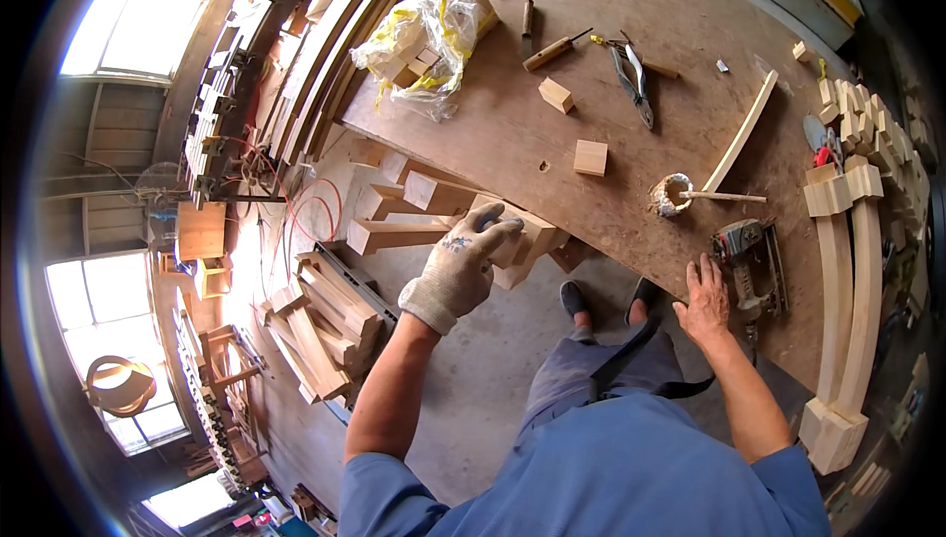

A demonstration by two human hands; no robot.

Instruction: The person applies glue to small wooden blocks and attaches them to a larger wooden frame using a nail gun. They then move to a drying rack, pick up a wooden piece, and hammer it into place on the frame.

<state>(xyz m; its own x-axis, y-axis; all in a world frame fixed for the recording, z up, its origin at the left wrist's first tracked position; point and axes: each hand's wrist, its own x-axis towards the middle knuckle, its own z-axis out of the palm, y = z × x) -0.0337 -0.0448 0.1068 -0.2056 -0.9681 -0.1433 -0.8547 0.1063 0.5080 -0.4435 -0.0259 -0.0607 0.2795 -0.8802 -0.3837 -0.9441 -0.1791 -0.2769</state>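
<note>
1. The left hand (458, 259), wearing a pale knitted glove (428, 302), is hovering beside the bench edge; its fingers are bending about halfway, their tips pointing toward three o'clock.
2. A pale wooden piece (535, 228) is lying just beside those fingers, between two and three o'clock from the left hand, at the edge of the bench (616, 232). Whether the fingers are gripping or merely overlapping it, I cannot tell.
3. More squared timbers (434, 194) are fanning out around ten to eleven o'clock from the left hand, and a stack of wooden parts (320, 330) is sitting at eight.
4. The bare right hand (707, 302) is resting palm down at the bench edge, its fingers extending loosely, slightly apart, and holding nothing.
5. A power tool (743, 261) is lying just beside the right hand, at two o'clock from it.
6. A crusted pot (671, 193) is standing between eleven and twelve o'clock from the right hand, a thin stick (727, 197) leaning across its rim.
7. From the left hand, a small block (590, 158) is sitting at two o'clock, and pliers (631, 84) are lying farther off, between one and two.
</note>
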